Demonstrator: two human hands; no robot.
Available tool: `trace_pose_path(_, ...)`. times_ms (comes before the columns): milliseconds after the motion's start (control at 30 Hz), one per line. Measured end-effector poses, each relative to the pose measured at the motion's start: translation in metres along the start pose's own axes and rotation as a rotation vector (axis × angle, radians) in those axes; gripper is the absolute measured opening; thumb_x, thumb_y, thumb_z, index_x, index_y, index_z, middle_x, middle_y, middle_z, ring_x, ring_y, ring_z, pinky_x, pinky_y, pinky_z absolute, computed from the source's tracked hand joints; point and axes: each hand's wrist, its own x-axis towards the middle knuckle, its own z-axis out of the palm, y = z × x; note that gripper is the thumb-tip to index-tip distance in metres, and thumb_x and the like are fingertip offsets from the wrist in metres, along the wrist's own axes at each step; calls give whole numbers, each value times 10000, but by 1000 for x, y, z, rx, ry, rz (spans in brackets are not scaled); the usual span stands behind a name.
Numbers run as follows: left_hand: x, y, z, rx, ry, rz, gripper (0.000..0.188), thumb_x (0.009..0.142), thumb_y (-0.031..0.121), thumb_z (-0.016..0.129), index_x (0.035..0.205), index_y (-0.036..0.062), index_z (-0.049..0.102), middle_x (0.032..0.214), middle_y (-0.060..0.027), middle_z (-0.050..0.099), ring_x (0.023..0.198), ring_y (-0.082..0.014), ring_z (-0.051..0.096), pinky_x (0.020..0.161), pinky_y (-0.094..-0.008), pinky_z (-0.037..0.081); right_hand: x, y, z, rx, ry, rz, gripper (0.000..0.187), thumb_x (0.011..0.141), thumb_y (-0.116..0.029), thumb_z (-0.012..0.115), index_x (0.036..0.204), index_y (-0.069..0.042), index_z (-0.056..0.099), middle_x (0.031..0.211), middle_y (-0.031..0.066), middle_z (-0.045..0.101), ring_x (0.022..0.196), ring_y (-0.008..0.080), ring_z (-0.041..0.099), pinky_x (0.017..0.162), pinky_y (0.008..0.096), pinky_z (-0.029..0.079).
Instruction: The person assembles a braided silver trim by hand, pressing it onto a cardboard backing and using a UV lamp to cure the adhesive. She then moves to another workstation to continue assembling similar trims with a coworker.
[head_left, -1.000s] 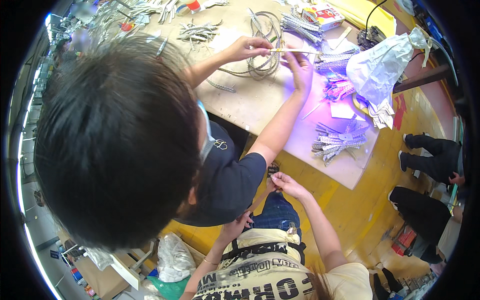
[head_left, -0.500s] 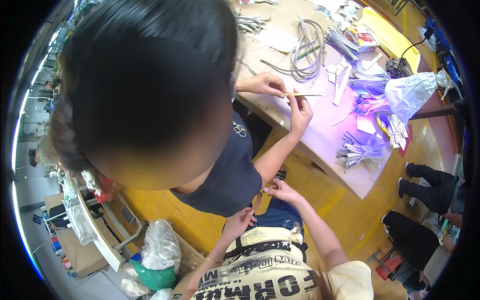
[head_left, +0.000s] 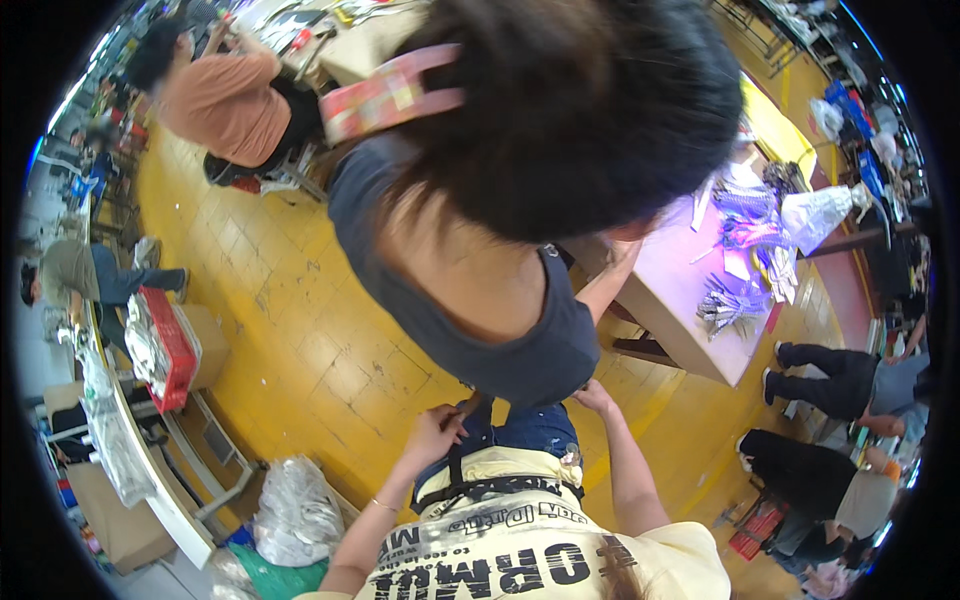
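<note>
My left hand is at my left hip, fingers closed around what looks like a narrow brown strip. My right hand is on the other side of my jeans, next to the lower edge of a co-worker's dark top. Its fingers look curled, but their tips are partly covered, so whatever they hold is hidden. Right in front of me the co-worker stands with their back to me, a patterned hair clip in their dark hair. One of their arms reaches to the table, its hand mostly hidden.
A covered table on the right bears bundles of grey braided cords and a white bag. A red crate and plastic bags stand to the left. Other people sit or stand around the yellow floor.
The co-worker has turned their back and shifted right across my view, hiding the thin strip they were handling. My hands have moved farther apart, the left one going left.
</note>
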Motion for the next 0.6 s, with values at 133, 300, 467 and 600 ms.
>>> trace_pose_path(133, -9, -7, -44, -7, 71, 8, 220, 945, 47, 521, 1059, -111, 623, 773, -137, 679, 667, -161, 668, 599, -282, 542, 17, 77, 44, -225, 128, 115, 408, 803, -355, 732, 1019, -13, 683, 836, 125, 700, 735, 190, 668, 668, 335, 526)
trace_pose_path(300, -8, -11, -67, 101, 298, 143, 223, 920, 143, 567, 1044, 6, 692, 697, -130, 691, 623, -221, 691, 633, -334, 545, 37, 99, 90, 16, -41, 153, 435, 771, -395, 716, 953, 0, 720, 904, 186, 720, 824, 282, 694, 766, 367, 526)
trace_pose_path(467, 0, -12, -91, 167, 323, 193, 219, 912, 130, 581, 1047, -15, 676, 782, -170, 691, 671, -235, 690, 662, -354, 536, 46, 22, 66, -608, -183, -94, 392, 809, -381, 664, 995, -41, 722, 934, 165, 721, 822, 259, 691, 763, 400, 523)
trace_pose_path(600, 14, -16, -127, 255, 256, 222, 229, 879, 160, 610, 1030, 1, 679, 832, -216, 679, 763, -340, 683, 697, -383, 533, 79, -31, 100, -635, -182, -100, 410, 806, -387, 667, 1021, -40, 714, 973, 177, 711, 854, 284, 691, 780, 407, 524)
